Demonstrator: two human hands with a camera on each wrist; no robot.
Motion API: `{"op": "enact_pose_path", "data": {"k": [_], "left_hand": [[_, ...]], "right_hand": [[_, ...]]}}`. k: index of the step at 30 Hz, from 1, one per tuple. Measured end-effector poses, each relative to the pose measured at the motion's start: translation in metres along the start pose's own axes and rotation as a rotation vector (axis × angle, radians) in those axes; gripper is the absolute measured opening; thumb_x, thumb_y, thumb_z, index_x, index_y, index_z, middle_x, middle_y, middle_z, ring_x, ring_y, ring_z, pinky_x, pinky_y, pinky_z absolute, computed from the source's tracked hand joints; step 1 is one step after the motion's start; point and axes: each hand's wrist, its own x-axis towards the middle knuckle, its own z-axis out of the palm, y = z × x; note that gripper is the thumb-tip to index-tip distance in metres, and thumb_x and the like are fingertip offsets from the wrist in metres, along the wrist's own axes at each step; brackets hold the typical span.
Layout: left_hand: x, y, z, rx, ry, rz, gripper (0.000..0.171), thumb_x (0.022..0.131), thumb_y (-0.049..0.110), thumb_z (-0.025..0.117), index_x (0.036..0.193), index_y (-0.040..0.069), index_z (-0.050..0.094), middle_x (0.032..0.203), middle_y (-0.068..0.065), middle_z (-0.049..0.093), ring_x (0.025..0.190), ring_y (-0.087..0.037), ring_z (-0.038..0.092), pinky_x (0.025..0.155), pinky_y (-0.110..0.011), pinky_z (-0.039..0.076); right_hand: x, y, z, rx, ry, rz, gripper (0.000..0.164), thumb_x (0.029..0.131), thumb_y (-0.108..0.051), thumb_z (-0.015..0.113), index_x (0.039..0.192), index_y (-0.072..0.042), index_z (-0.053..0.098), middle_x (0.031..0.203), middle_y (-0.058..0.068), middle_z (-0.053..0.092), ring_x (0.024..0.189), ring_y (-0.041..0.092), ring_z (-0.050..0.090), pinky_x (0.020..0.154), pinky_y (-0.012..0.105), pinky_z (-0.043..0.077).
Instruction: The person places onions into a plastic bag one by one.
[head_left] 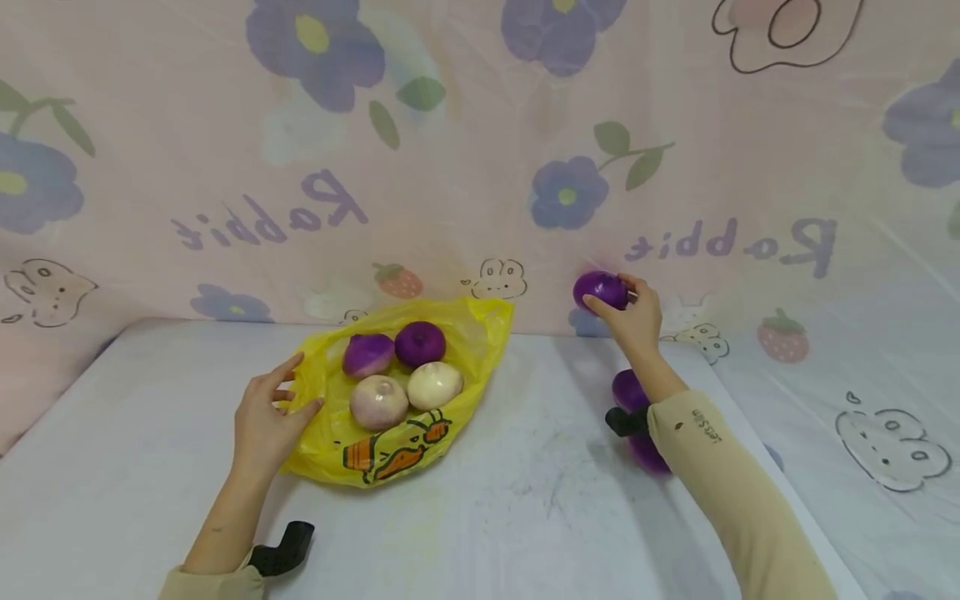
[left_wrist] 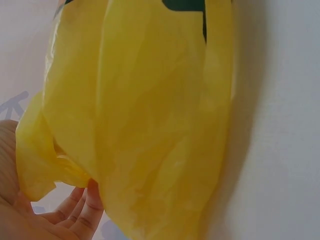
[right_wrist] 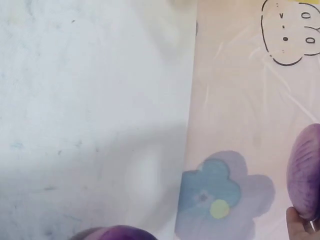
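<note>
Fingers [head_left: 636, 285] and thumb of the right hand [head_left: 639, 323] pinch a purple onion [head_left: 600, 289] from its right, the thumb laid across the near face. The purple onion is up off the table [head_left: 517, 475], in front of the cloth [head_left: 465, 167] and well apart from the bag on its left. The right wrist view catches only part of it at the edge, fingertips against its lower end.

The left hand [head_left: 264, 417] holds the left edge of the yellow bag [head_left: 480, 354], thumb and fingers parted with plastic between them; in the left wrist view fingertips meet a fold, though plastic hides some of the grip.

The bag lies open on the table with four onions inside: the rear left onion [head_left: 367, 357] and rear right onion [head_left: 420, 344] are purple, the front left onion [head_left: 378, 403] and front right onion [head_left: 435, 386] pale. An orange and black cartoon [head_left: 401, 450] is printed on its near side.

Beneath the right forearm, a far onion [head_left: 627, 387] and a near onion [head_left: 649, 456], both purple, sit on the table, partly hidden by the sleeve [head_left: 720, 467] and a black mount [head_left: 628, 422]. Flowers, rabbits and strawberries pattern the cloth.
</note>
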Motion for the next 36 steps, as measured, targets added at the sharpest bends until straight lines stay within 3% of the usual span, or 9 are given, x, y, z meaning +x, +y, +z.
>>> {"op": "enact_pose_path", "data": {"k": [4, 11, 17, 24, 30, 36], "left_hand": [[0.001, -0.001, -0.001, 0.006, 0.004, -0.002, 0.065, 0.084, 0.005, 0.070, 0.144, 0.009, 0.044, 0.128, -0.022, 0.047, 0.101, -0.032, 0.052, 0.081, -0.031, 0.043], [0.001, -0.001, -0.002, 0.014, 0.010, -0.007, 0.064, 0.084, 0.006, 0.070, 0.143, 0.009, 0.045, 0.127, -0.021, 0.049, 0.101, -0.030, 0.052, 0.073, -0.015, 0.038], [0.001, 0.000, -0.002, 0.021, 0.012, -0.003, 0.064, 0.083, 0.006, 0.070, 0.143, 0.009, 0.046, 0.126, -0.021, 0.049, 0.100, -0.030, 0.052, 0.072, -0.013, 0.037], [0.000, 0.001, -0.002, 0.011, 0.001, -0.004, 0.065, 0.083, 0.005, 0.069, 0.143, 0.008, 0.045, 0.127, -0.022, 0.048, 0.101, -0.031, 0.051, 0.079, -0.027, 0.043], [0.001, 0.001, -0.001, 0.015, -0.001, -0.005, 0.065, 0.083, 0.005, 0.069, 0.143, 0.009, 0.045, 0.127, -0.022, 0.048, 0.101, -0.030, 0.051, 0.079, -0.025, 0.042], [0.000, 0.002, 0.000, 0.004, -0.009, -0.007, 0.065, 0.084, 0.005, 0.069, 0.144, 0.008, 0.043, 0.128, -0.023, 0.048, 0.101, -0.032, 0.051, 0.087, -0.040, 0.044]], "right_hand": [[0.003, -0.009, -0.001, 0.005, 0.000, -0.024, 0.071, 0.077, -0.032, 0.079, 0.136, -0.006, 0.048, 0.138, 0.018, 0.044, 0.127, 0.032, 0.046, 0.107, 0.043, 0.038], [0.004, -0.016, -0.003, 0.015, 0.001, -0.048, 0.072, 0.076, -0.032, 0.080, 0.136, -0.006, 0.050, 0.137, 0.017, 0.045, 0.125, 0.031, 0.046, 0.106, 0.042, 0.039], [0.003, -0.023, -0.002, 0.038, -0.011, -0.051, 0.071, 0.075, -0.031, 0.081, 0.135, -0.007, 0.051, 0.136, 0.017, 0.045, 0.124, 0.030, 0.047, 0.105, 0.041, 0.040], [-0.001, -0.033, 0.005, 0.071, -0.037, -0.058, 0.070, 0.074, -0.028, 0.082, 0.133, -0.006, 0.052, 0.135, 0.018, 0.047, 0.123, 0.030, 0.049, 0.102, 0.043, 0.043], [-0.007, -0.040, 0.013, 0.104, -0.071, -0.075, 0.070, 0.075, -0.029, 0.081, 0.134, -0.006, 0.051, 0.136, 0.017, 0.047, 0.123, 0.030, 0.049, 0.103, 0.043, 0.042], [-0.013, -0.048, 0.023, 0.151, -0.101, -0.113, 0.067, 0.076, -0.024, 0.081, 0.133, -0.005, 0.051, 0.135, 0.016, 0.048, 0.120, 0.029, 0.049, 0.103, 0.041, 0.043]]}}
